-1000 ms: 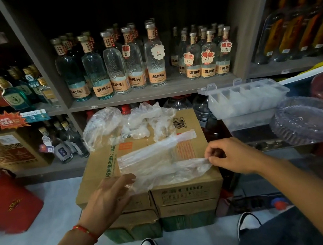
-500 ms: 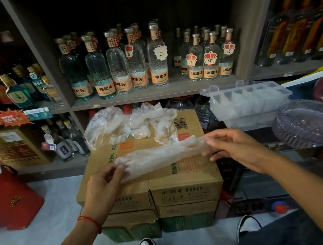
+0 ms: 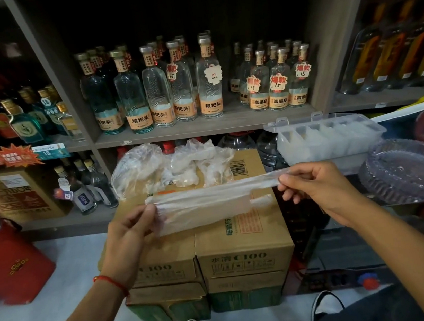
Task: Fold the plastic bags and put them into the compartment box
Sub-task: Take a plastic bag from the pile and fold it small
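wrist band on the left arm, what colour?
Red: a thin red string bracelet on the left wrist, seen in the head view.

A stack of cardboard cartons [image 3: 216,243] stands on the pale floor [image 3: 67,281], 2 side by side on top of green-printed ones below, and serves as the work surface. A heap of crumpled clear plastic bags [image 3: 176,165] lies along its far edge. Behind it, the grey shelf [image 3: 206,126] carries rows of upright liquor bottles [image 3: 158,92], and a red bag [image 3: 8,262] sits on the floor to the left.
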The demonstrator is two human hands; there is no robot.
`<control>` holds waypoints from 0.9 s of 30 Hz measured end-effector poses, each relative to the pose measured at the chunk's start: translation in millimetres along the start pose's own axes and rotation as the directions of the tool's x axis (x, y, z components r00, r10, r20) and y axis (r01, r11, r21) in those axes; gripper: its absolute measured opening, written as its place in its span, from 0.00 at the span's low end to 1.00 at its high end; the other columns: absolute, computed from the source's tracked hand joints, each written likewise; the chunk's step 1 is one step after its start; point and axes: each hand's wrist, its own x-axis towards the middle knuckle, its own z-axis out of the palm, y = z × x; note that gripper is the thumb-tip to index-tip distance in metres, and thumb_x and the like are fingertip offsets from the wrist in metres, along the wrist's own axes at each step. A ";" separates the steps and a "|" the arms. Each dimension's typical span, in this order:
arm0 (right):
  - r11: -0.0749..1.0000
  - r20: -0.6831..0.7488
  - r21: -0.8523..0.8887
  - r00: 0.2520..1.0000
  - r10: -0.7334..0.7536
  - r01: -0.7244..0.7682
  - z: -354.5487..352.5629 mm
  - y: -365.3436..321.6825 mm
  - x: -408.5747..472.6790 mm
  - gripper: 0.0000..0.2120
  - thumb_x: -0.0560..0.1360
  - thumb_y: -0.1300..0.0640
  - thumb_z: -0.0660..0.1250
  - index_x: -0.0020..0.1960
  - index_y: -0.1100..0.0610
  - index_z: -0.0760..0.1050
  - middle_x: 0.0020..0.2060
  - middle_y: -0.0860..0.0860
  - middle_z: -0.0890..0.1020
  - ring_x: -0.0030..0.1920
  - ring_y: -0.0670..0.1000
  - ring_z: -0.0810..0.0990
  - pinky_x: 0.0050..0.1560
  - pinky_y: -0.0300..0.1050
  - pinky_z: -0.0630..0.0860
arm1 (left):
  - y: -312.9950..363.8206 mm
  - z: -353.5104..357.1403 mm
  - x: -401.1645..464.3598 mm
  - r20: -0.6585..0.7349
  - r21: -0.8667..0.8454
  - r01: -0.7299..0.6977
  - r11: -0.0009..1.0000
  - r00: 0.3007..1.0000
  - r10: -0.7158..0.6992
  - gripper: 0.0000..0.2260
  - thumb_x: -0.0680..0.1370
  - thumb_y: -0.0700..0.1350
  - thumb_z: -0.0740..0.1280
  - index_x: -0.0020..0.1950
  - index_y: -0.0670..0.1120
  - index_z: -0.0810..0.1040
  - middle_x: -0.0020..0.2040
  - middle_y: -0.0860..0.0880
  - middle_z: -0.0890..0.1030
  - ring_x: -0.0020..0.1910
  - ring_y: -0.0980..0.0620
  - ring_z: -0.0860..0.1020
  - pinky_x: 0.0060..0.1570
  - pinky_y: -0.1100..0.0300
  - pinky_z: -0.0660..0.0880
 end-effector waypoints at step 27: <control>0.973 0.286 -0.133 0.947 -0.145 0.189 59.8 -46.1 60.9 0.26 0.75 0.40 0.71 0.69 0.51 0.77 0.54 0.50 0.86 0.54 0.50 0.87 0.57 0.50 0.83 | 153.5 83.2 101.3 0.487 0.404 -0.629 0.665 0.763 0.425 0.11 0.85 0.51 0.61 0.51 0.46 0.78 0.26 0.49 0.75 0.23 0.54 0.73 0.26 0.65 0.71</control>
